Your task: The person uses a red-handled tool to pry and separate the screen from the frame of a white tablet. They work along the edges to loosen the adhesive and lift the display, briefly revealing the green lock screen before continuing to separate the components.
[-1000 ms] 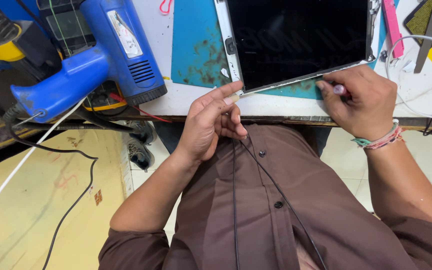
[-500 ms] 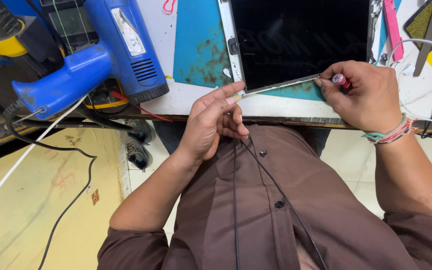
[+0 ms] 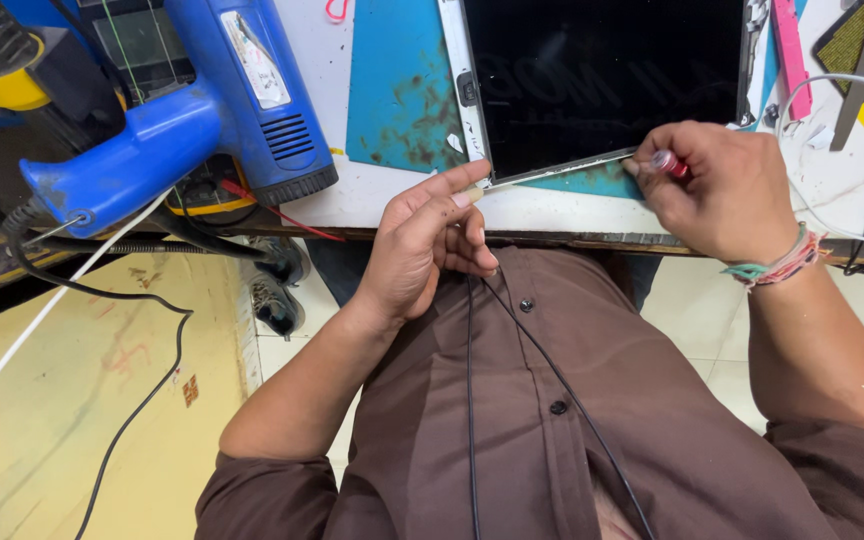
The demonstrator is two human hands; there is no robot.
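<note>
Tablet [image 3: 602, 80]: flat on tabletop [image 3: 552, 210], near edge lifted.
Left hand [image 3: 427, 245]: forefinger steadying corner, other fingers curled.
Right hand [image 3: 722, 195]: pinching red-handled tool [image 3: 668, 163] at seam.
Advice: shallow blade, slow slide, light pressure.

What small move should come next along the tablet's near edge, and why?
Probably slide the red-handled tool in the right hand leftward along the tablet: that near edge looks slightly lifted, and the left hand steadies its corner.

The left hand [image 3: 430, 245] touches the tablet's [image 3: 602, 85] near corner while the right hand [image 3: 727, 195] grips what seems a red-handled tool [image 3: 668, 163] at its edge.
</note>
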